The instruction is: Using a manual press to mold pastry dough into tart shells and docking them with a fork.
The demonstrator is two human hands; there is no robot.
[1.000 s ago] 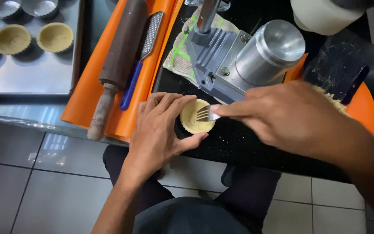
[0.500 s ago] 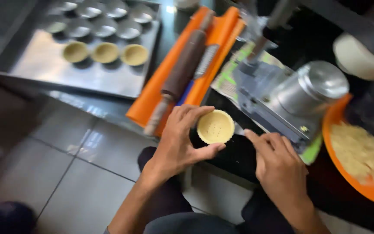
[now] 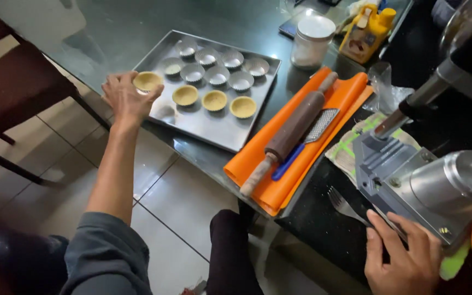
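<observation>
Tart shell [image 3: 147,81] in its small tin sits in my left hand [image 3: 127,98], the grip closed on it, above the near corner of the baking tray [image 3: 203,123]. My right hand [image 3: 405,257] rests flat and holds nothing beside the metal press [image 3: 411,175]; its wrist is cut off by the frame edge, and a fork [image 3: 342,203] lies half in shadow on the counter [image 3: 323,229].

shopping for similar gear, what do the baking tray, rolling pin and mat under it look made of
Baking tray: bare metal, likely aluminium; dull silver sheen with soft reflections.
Rolling pin: seemingly wood; matte dark brown barrel, paler worn handle.
Mat: probably silicone; smooth bright orange sheet, rolled at one edge.
</observation>
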